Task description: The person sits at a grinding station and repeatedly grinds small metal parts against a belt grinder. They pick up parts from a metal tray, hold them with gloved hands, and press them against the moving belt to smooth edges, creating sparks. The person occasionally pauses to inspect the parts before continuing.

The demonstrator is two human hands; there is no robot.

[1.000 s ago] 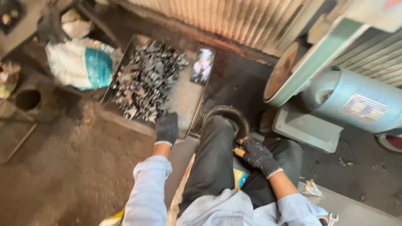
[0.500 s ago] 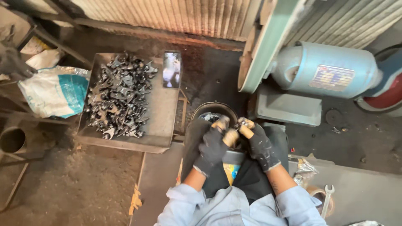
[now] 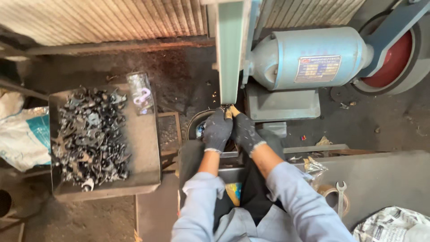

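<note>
Both my hands wear dark gloves with tan fingertips. My left hand [image 3: 218, 130] and my right hand [image 3: 244, 130] are pressed together, fingers closed on a small metal part that the gloves almost wholly hide. The fingertips touch the lower end of a pale green vertical grinding belt [image 3: 229, 54]. To the belt's right sits its light blue motor [image 3: 309, 58]. A dark round bowl [image 3: 193, 125] lies under my hands. My light blue sleeves and dark apron fill the bottom of the view.
A grey metal tray [image 3: 148, 148] at the left holds a heap of dark metal parts [image 3: 89, 134], with a phone [image 3: 139, 93] at its far corner. Left of it lies a white sack [image 3: 22, 139]. At the right are a red wheel [image 3: 394, 58], a wrench [image 3: 340, 197] and newspaper [image 3: 394, 226].
My left hand left the tray and joined the right hand over my lap. Both then rose together to the foot of the belt.
</note>
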